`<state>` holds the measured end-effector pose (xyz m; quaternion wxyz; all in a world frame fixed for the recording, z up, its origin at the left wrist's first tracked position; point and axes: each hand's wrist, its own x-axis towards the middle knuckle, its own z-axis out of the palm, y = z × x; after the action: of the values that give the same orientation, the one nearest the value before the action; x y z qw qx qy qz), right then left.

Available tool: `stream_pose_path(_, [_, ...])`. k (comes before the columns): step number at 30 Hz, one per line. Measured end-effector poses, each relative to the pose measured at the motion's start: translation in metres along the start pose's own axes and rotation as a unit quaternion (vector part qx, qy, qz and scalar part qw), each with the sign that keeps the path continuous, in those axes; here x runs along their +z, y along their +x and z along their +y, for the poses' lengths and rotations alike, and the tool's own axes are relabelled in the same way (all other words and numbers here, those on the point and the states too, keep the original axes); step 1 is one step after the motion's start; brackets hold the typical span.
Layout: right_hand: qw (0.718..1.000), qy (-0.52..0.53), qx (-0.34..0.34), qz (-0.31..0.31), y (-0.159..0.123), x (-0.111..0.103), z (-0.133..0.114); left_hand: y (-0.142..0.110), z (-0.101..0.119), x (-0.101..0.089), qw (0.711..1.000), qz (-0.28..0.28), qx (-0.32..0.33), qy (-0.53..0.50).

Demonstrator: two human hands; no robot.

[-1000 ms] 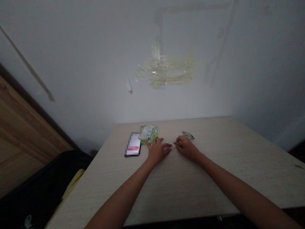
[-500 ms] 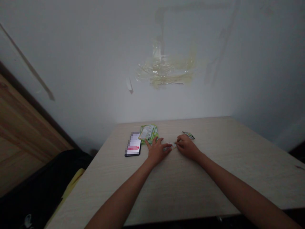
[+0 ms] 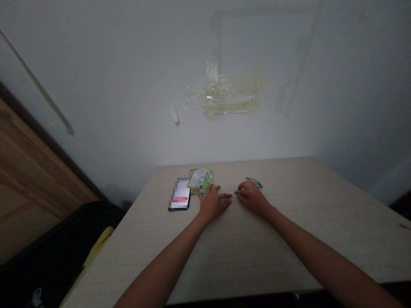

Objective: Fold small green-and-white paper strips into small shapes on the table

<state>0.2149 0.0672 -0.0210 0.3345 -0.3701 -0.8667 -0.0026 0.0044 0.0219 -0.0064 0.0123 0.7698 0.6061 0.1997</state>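
Observation:
Between my hands, low over the table, is a small flat whitish piece (image 3: 233,196) with faint coloured print; its kind I cannot make out. My left hand (image 3: 212,203) pinches its left end between thumb and forefinger, the other fingers spread toward green-and-white printed packets (image 3: 201,179). The right end is in the closed fingertips of my right hand (image 3: 252,198). Just behind the right hand lies a small green-and-dark sachet-like piece (image 3: 255,182), partly covered by that hand.
Left of the packets lies a phone (image 3: 180,196) with a lit, blurred screen, the packets overlapping its corner. The pale wooden table (image 3: 257,256) meets a wall (image 3: 135,85) with peeling tape (image 3: 224,98). Beyond the left edge are a black bag-like thing (image 3: 64,239) and yellow cloth (image 3: 99,244).
Both hands keep almost the same place. The right fingertips have shifted very slightly, and a little more of the whitish piece's print shows between the hands.

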Motion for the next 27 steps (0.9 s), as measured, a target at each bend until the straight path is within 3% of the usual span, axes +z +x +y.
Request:
stream_pose_path(11, [1.0,0.016,0.011,-0.024,0.003,0.0028,-0.0051,-0.0023,-0.0003,-0.001,1.0,-0.003,0.005,0.012])
stream_pose_path(19, [0.999,0.019,-0.025,-0.034,0.003,0.0009,-0.0087,-0.0002,-0.0066,0.005,0.999,0.025,0.0,0.031])
stream_pose_path(27, [0.998,-0.028,-0.023,-0.058,0.0042,0.0011,-0.006,0.0004,-0.0043,-0.0019,0.997,0.056,-0.03,0.043])
